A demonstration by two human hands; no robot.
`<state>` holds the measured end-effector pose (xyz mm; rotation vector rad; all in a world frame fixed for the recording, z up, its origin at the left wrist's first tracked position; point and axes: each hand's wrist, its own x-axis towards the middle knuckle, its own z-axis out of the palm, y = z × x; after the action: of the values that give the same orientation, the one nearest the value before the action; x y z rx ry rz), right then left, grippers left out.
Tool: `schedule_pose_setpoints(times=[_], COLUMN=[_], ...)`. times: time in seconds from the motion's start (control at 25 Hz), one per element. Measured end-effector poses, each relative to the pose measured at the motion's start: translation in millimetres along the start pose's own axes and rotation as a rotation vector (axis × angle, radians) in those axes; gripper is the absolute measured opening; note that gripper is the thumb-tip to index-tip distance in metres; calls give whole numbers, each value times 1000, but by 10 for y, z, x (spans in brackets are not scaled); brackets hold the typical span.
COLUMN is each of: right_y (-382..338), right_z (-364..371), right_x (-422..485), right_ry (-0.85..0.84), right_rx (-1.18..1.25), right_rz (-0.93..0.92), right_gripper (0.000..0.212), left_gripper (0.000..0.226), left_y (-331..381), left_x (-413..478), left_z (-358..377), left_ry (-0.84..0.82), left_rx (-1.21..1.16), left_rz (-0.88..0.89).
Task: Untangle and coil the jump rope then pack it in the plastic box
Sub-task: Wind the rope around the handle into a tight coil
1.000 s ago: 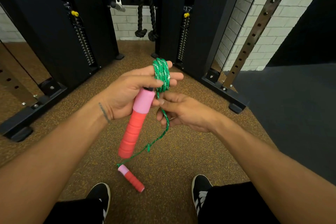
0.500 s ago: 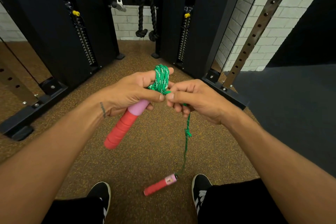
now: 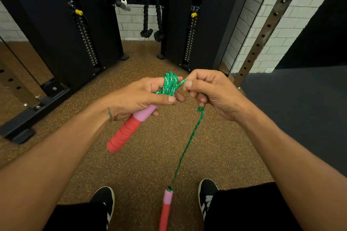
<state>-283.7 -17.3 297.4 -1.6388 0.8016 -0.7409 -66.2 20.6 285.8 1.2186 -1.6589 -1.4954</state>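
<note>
My left hand (image 3: pixel 142 97) grips a red and pink jump rope handle (image 3: pixel 127 133) that slants down to the left, with a coil of green rope (image 3: pixel 170 84) wound over its fingers. My right hand (image 3: pixel 210 92) pinches the free strand of the green rope right beside the coil. From that hand the strand (image 3: pixel 189 146) hangs down, with a small knot just below the fingers, to the second handle (image 3: pixel 166 210), which dangles upright between my shoes. No plastic box is in view.
Black cable machine columns (image 3: pixel 56 30) and their floor feet (image 3: pixel 33 112) stand ahead on brown speckled rubber flooring. A black rope attachment (image 3: pixel 152 18) hangs at the back. A perforated steel upright (image 3: pixel 266 28) leans at right beside a dark mat (image 3: pixel 300 108). My shoes (image 3: pixel 105 199) are below.
My right hand has risen to the top of the coil, bringing the strand over it. The dangling handle swung from lying sideways to hanging upright between my shoes.
</note>
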Motion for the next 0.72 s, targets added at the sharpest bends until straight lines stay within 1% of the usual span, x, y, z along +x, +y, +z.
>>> schedule_pose_setpoints(times=[0.08,0.32,0.44,0.56,0.64,0.72], right_y=[12,31,36,66,90,112], right_z=[5,-10,-1,-7,-25,-49], right_x=[4,25,31,48,59,73], right_ry=[-5,35,55,119,137,104], right_rx=[-16,-15,-19,-65,-69,-18], right_rz=[-13,-32,-65,-106,-116,-80], right_gripper=[17,14,11,11,14,18], left_gripper=[45,39,27,40,42,41], left_y=[14,48,40,45,53,64], left_x=[4,1,-2,-7,-10,-17], left_z=[21,63,55,52,67,81], left_ry=[-14,-31,-30,-60,-104,-160], left_rx=[30,-28,-37,-54,-114,-200], left_rz=[5,1,7,-19,-40,-61])
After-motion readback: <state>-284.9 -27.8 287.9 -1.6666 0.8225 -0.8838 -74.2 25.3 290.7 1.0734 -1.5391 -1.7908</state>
